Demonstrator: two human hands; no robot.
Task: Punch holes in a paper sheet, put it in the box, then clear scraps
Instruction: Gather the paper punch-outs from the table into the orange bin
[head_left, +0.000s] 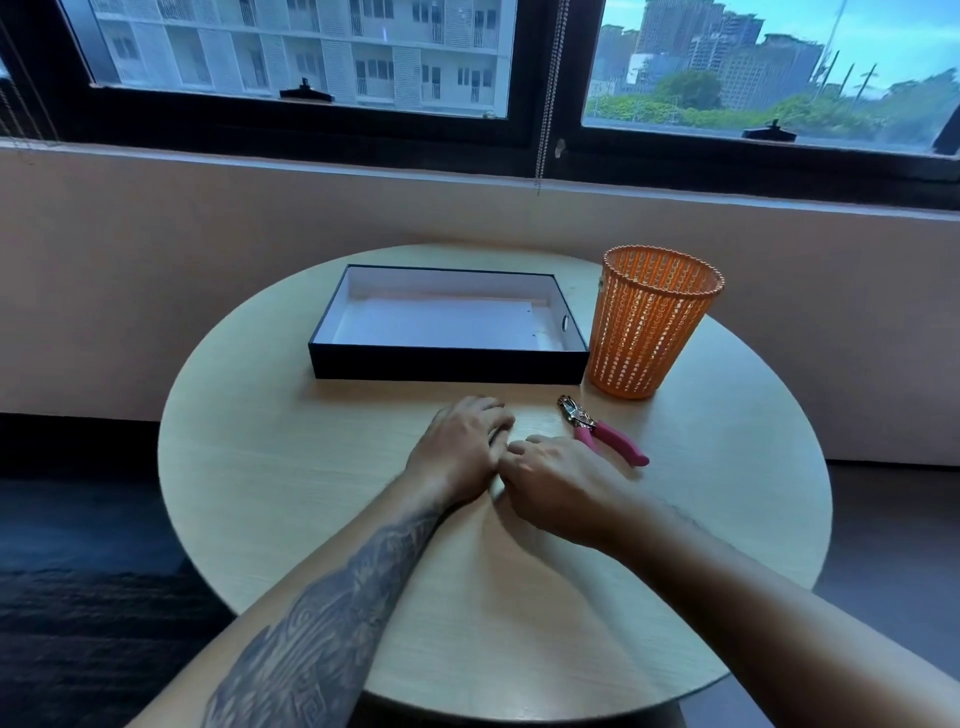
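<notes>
Both grips, left hand (460, 441) and right hand (550, 483), touching on table (260, 467).

Your white paper sheet (447, 325) is lying flat inside the shallow black rectangular box (449, 364) toward the table's far edge. The pink-handled metal hole punch (602, 430) lies nearer you, right of centre.

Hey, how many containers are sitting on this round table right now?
2. A shallow black box with a white interior sits at the table's far middle, and an orange mesh wastebasket stands just right of it. Nothing seems to hide another.
</notes>
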